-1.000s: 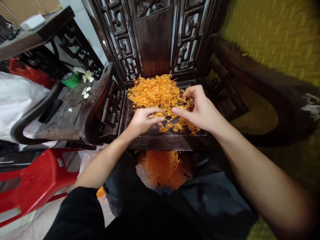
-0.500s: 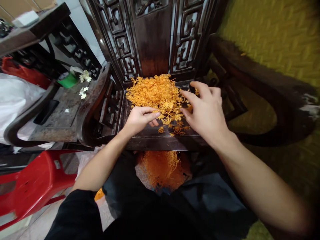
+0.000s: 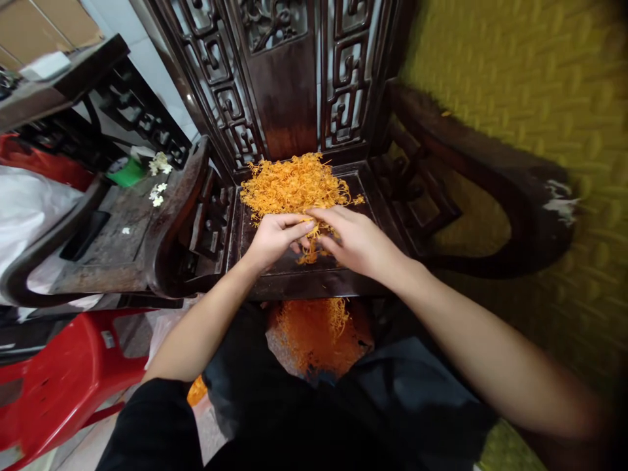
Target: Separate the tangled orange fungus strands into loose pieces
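Note:
A pile of orange, stringy sprigs with small flower-like tips [image 3: 294,183] lies on the dark wooden chair seat [image 3: 245,252]. In front of it, my left hand [image 3: 275,239] pinches an orange sprig [image 3: 309,252] between thumb and fingers. My right hand [image 3: 360,242] meets it from the right, its fingers curved round the same sprig and close to the left fingertips. Some strands are hidden behind both hands. Below the seat edge, between the knees, more orange strands [image 3: 314,333] fill a container whose outline is dim.
A carved chair back [image 3: 289,98] rises behind the pile, with a curved armrest [image 3: 471,157] on the right. At left stand another dark chair with a green tape roll [image 3: 126,171] and white bits [image 3: 157,194], and a red plastic chair [image 3: 69,379].
My right hand reached away from the sprig with fingers spread, then came back left to my left hand. The left hand kept its pinch. The view shifted slightly to the right.

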`<act>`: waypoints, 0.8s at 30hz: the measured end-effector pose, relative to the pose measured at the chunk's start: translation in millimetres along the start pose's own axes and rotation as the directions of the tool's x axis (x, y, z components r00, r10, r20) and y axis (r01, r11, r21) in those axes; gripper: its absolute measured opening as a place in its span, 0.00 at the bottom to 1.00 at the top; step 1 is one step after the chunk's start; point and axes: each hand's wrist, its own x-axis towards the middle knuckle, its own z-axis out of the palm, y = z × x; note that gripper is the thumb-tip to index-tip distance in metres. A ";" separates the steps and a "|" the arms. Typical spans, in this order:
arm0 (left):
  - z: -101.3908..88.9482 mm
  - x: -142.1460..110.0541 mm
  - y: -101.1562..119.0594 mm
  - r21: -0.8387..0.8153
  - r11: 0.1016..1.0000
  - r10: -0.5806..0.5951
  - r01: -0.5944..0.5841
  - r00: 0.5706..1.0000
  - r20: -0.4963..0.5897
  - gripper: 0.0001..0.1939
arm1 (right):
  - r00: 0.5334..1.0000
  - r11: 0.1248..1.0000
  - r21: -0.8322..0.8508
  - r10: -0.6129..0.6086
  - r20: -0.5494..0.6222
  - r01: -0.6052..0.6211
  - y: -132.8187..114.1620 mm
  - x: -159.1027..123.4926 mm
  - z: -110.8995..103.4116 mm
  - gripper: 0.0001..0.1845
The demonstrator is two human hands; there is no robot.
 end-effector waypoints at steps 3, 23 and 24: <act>-2.3 2.6 -2.3 0.001 0.999 -0.042 0.042 0.999 0.008 0.18 | 0.999 0.996 0.089 0.028 0.025 -0.030 8.7 4.4 10.3 0.23; 2.7 -38.4 30.4 0.492 0.816 0.491 -0.305 0.814 -0.310 0.10 | 0.957 0.954 -0.225 0.140 -0.255 -0.200 46.2 -3.9 -37.0 0.11; -0.3 -37.2 30.0 0.391 0.874 0.427 -0.288 0.839 -0.338 0.10 | 0.956 0.973 -0.157 0.121 -0.268 -0.167 50.3 -5.1 -41.2 0.10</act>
